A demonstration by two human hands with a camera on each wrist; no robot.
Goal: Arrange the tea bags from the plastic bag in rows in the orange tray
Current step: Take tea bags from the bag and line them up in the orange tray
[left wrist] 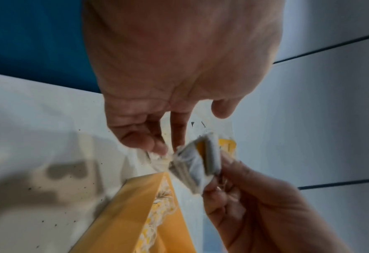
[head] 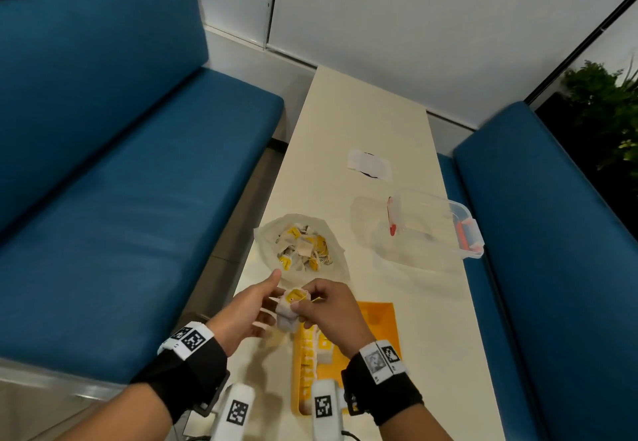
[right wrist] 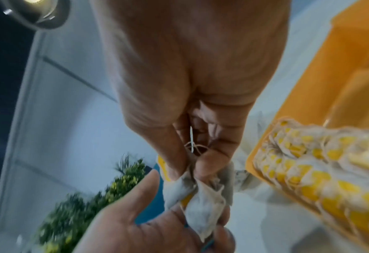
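Observation:
Both hands meet over the near end of the table, around a small bunch of white tea bags [head: 289, 302] with yellow tags. My right hand [head: 303, 306] pinches the bunch [right wrist: 200, 202] from above between thumb and fingers. My left hand [head: 266, 306] holds its lower edge [left wrist: 196, 162] with curled fingers, thumb stretched out. The plastic bag [head: 303, 247] lies open just beyond the hands, with several tea bags inside. Below the right hand sits the orange tray [head: 379, 319], with a row of tea bags [right wrist: 309, 171] standing along its left side.
A clear plastic box [head: 431, 226] with red clips stands at the table's right edge, and a white paper [head: 369, 164] lies farther back. Blue benches [head: 121, 181] flank the narrow cream table [head: 362, 112]. A green plant [head: 607, 102] stands at the far right.

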